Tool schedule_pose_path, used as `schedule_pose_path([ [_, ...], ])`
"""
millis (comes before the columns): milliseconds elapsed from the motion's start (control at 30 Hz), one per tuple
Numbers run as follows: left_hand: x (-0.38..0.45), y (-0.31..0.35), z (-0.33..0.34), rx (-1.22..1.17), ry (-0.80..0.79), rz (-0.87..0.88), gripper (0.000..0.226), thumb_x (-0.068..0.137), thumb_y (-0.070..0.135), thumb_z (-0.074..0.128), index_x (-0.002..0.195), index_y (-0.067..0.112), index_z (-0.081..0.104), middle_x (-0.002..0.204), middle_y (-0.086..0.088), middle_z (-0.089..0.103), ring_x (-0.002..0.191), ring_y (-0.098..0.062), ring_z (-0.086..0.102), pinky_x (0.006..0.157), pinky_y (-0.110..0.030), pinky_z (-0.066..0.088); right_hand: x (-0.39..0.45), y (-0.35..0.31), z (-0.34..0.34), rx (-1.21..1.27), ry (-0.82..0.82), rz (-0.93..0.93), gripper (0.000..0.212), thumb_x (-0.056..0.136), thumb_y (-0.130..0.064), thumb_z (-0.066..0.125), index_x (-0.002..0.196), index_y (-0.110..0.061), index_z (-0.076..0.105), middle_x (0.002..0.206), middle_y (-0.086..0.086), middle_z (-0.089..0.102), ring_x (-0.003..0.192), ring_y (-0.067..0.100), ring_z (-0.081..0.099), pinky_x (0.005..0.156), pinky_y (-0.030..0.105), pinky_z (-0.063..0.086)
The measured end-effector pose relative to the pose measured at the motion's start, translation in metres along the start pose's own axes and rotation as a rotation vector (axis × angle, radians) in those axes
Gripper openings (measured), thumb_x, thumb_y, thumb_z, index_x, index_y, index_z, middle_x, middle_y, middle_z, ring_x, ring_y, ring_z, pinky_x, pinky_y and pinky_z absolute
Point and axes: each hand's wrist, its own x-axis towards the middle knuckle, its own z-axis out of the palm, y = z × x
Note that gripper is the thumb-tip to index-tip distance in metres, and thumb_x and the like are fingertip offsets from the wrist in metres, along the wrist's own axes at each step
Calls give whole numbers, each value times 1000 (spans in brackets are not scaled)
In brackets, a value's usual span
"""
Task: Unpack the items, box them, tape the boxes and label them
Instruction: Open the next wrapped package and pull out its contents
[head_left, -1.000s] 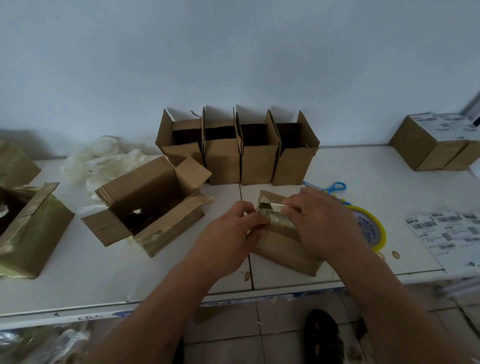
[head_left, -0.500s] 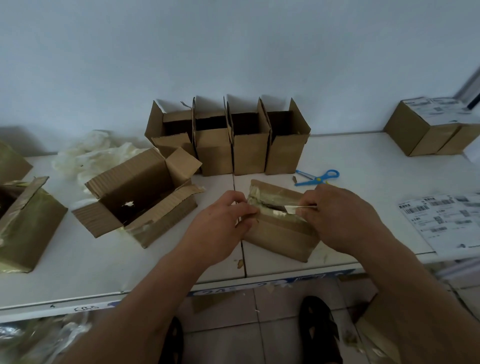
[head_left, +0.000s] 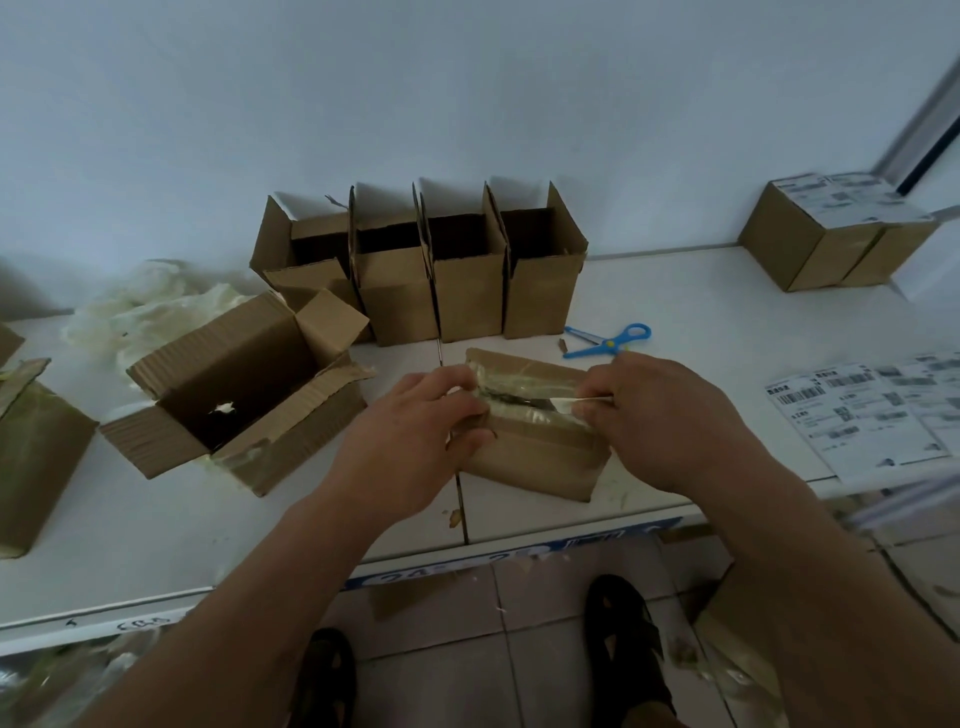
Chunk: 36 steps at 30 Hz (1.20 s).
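Lay crumpled far left on white table (head_left: 727, 291): clear plastic wrap (head_left: 140, 312). Stood under near edge on tiled floor (head_left: 441, 623): two dark sandals (head_left: 628, 634). Ran behind everything: plain pale wall (head_left: 467, 93), dark-edged frame (head_left: 930, 130) far right.

White table (head_left: 701, 306) bears cardboard boxes (head_left: 467, 291); scissors (head_left: 608, 340); label sheets (head_left: 872, 410).

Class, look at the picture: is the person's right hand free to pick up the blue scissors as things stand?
Probably not yet. The right hand is pinching a blade in the taped box. The blue scissors lie just beyond it on the table, nothing between.
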Motion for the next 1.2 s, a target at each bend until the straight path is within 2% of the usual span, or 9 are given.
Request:
schedule_pose_path([
  [100,0,-2,3,-16,5,-14,43,91,53,41,120,31,65,134,19,47,110,-8,51,79,-24,43,-6,14,-4,2,-15,33,18,99,-37,47,86,-35,59,88,-10,51,86,11,52,74,33,47],
  [300,5,-1,-1,-18,-39,-47,35,94,47,52,124,33,63,136,22,43,110,-5,48,83,-25,44,-20,40,-14,31,-7,85,15,98,-38,50,88,-33,61,82,-12,47,83,12,48,67,31,37],
  [433,3,3,-3,-50,-35,-38,36,93,44,55,123,28,64,135,18,44,94,0,46,80,-21,37,-26,41,-15,73,47,30,19,98,-37,49,95,-30,66,85,-10,49,85,11,48,69,30,36],
  [567,3,9,-3,-95,-7,-40,46,87,57,53,117,25,66,128,17,47,75,9,47,71,-7,30,-21,29,-11,58,96,-29,24,100,-40,46,99,-29,67,92,-8,54,89,12,52,72,31,39],
  [633,5,12,-3,-109,2,-45,55,84,64,44,113,23,67,125,16,48,74,10,47,69,-5,29,-18,24,-6,6,107,-32,26,100,-39,44,96,-28,66,92,-8,54,90,14,53,70,31,40],
  [733,7,13,-1,-109,12,-46,62,82,67,37,107,20,68,123,12,49,75,0,46,69,-4,29,-16,18,3,-94,142,-45,21,102,-35,42,90,-31,59,90,-8,48,91,17,57,68,30,41],
  [833,8,12,-1,-103,10,-46,54,84,62,44,107,19,67,123,11,49,73,-1,44,69,-6,28,-13,17,9,-143,145,-28,18,101,-30,45,98,-31,62,93,-6,50,93,19,58,69,31,43],
  [967,5,7,0,-104,4,-41,37,87,49,59,111,21,67,125,14,49,72,9,44,68,-6,28,-19,33,-3,-62,101,73,24,101,-38,42,102,-32,65,94,-6,52,88,14,49,69,30,36],
  [1200,5,6,-2,-82,-10,-44,42,88,56,54,111,24,67,126,17,48,73,10,44,66,-8,30,-28,40,-8,-80,103,113,25,100,-44,43,105,-32,65,91,-8,46,88,13,44,69,29,32],
])
